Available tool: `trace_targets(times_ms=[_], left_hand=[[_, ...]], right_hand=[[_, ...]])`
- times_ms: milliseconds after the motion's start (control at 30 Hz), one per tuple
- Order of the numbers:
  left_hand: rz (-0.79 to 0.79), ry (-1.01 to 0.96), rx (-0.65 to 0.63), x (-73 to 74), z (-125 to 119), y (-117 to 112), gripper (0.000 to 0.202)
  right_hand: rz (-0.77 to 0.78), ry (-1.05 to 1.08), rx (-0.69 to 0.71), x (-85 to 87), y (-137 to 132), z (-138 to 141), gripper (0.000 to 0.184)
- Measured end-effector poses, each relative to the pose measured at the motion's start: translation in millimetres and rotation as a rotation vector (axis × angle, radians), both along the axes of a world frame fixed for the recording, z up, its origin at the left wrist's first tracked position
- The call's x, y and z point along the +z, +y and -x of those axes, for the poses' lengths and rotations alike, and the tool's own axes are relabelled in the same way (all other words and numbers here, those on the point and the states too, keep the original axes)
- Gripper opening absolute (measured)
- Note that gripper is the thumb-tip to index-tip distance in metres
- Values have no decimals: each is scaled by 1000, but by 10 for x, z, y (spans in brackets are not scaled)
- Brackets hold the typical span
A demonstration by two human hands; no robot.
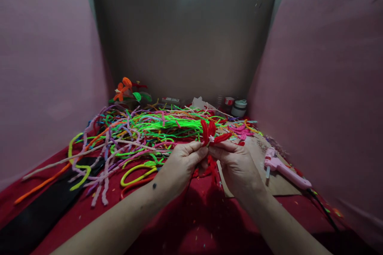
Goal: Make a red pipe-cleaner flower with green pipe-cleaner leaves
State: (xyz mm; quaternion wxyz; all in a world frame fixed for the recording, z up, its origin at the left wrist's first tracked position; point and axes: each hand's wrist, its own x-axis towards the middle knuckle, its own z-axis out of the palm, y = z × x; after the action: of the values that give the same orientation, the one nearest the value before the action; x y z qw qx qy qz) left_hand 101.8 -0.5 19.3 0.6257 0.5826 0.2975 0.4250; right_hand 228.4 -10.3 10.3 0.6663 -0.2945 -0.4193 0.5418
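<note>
Both my hands meet at a red pipe-cleaner flower [220, 138] with looped petals and a small pale center. My left hand [188, 158] pinches its left side between thumb and fingers. From the right, my right hand [231, 160] pinches the flower's base with thumb and forefinger. More red fuzzy strands hang below, between the hands. Fingertips cover part of the flower. Scissors with yellow and orange handles [138, 171] lie just left of my left hand. Behind the hands spreads a big heap of bright green pipe cleaners [170, 121] mixed with other colors.
A pink hot glue gun [285, 171] lies on a brown cardboard sheet [254, 153] at right, its cord trailing toward the front. An orange pipe-cleaner flower [120, 91] stands at back left. A lidded jar [239, 108] is at back right. A black strip [50, 203] lies on the red cloth [191, 223].
</note>
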Motion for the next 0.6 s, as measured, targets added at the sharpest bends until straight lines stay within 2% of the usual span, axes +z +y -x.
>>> trace_targets(times_ms=[200,367,500,600], left_hand=[[164,-116,-205,-10,51,75,18],[243,-161,-374,3,70,99,20],[255,-163,-433,3,47,75,23],[263,-139,-414,0,41,51,23]], right_hand=[[59,6,148,21,-9,-61,6],[112,27,287,-46,21,-142,5],[132,35,324,-63,24,-176,7],[137,39,331,-36,15,-161,8]])
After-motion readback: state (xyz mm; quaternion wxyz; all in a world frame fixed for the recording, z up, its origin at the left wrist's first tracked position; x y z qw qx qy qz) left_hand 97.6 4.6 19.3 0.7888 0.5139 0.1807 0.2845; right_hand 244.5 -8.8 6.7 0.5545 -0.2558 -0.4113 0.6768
